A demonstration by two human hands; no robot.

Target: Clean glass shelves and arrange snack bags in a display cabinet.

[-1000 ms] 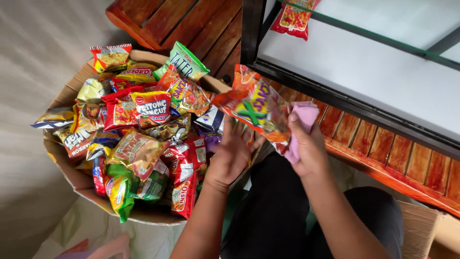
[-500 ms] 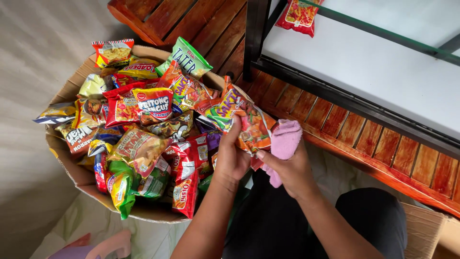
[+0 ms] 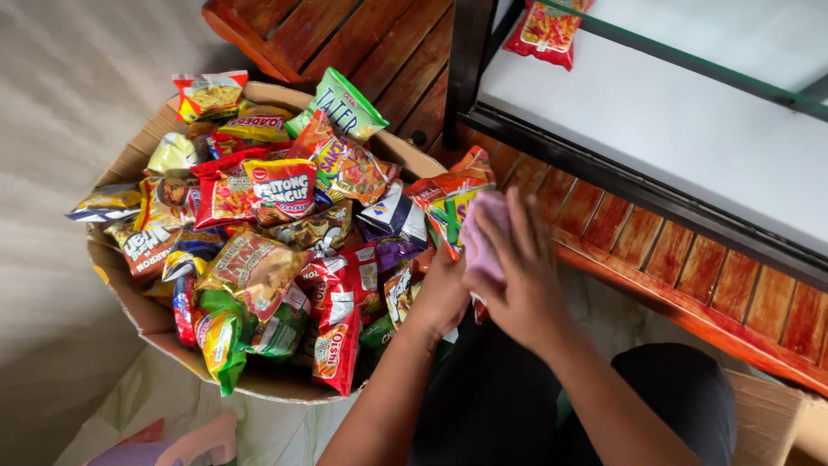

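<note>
The orange snack packet [image 3: 448, 203] has come down to lap level — left hand [image 3: 440, 298] gripping it, right hand [image 3: 513, 276] pressing a pink cloth [image 3: 483, 237] over it.

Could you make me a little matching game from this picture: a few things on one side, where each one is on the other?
Things:
1. pink cloth
2. green snack bag
3. red snack packet
4. orange snack bag

Places:
A. on the glass shelf, top of view
B. under the right hand, pressed against a bag
C. at the far rim of the cardboard box
D. held up by the left hand

Pairs: 1-B, 2-C, 3-A, 4-D
</note>
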